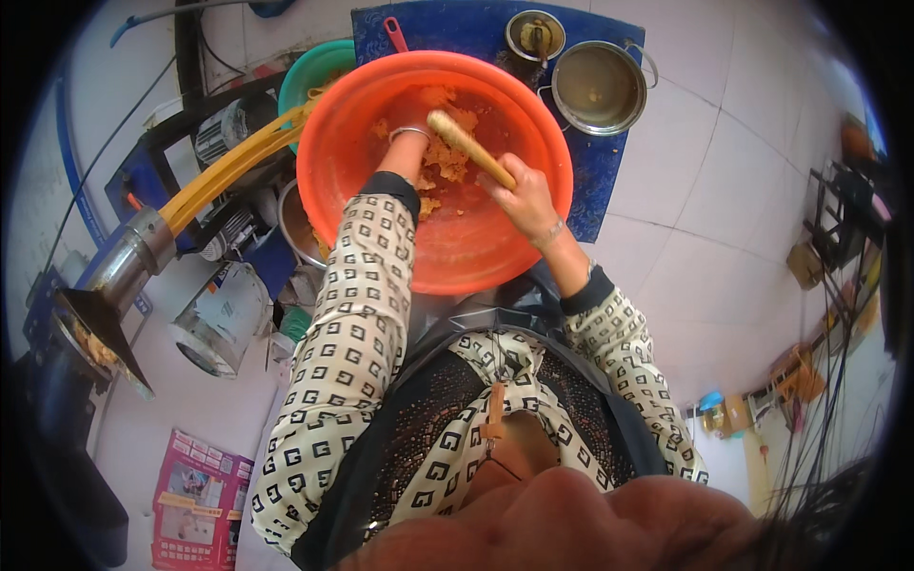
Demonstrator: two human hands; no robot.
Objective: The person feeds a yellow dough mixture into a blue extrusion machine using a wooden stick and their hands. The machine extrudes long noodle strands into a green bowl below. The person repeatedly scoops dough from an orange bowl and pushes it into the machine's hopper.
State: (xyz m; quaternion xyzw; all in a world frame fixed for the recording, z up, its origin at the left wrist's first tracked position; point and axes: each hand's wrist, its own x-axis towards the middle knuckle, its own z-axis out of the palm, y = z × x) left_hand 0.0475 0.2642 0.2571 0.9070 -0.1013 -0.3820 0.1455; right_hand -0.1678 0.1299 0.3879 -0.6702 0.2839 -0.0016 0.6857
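A large orange basin (328, 133) stands before me with crumbly yellow-orange dough (446, 164) in clumps on its bottom. My right hand (526, 198) is closed round a thick wooden stick (466, 147), whose rounded far end points up and left over the basin's middle. Reaching down into the basin, my left hand (410, 143) shows only around its braceleted wrist. Its fingers are hidden or blend with the dough, so I cannot make out their pose.
Left stands a machine with a metal nozzle (148, 233) and funnel; yellow strands (238, 162) run from it toward a green basin (295, 81). A blue-covered table (595, 181) bears a steel pot (598, 88) and a small metal bowl (519, 33). A red handle (394, 34) sticks up behind the basin.
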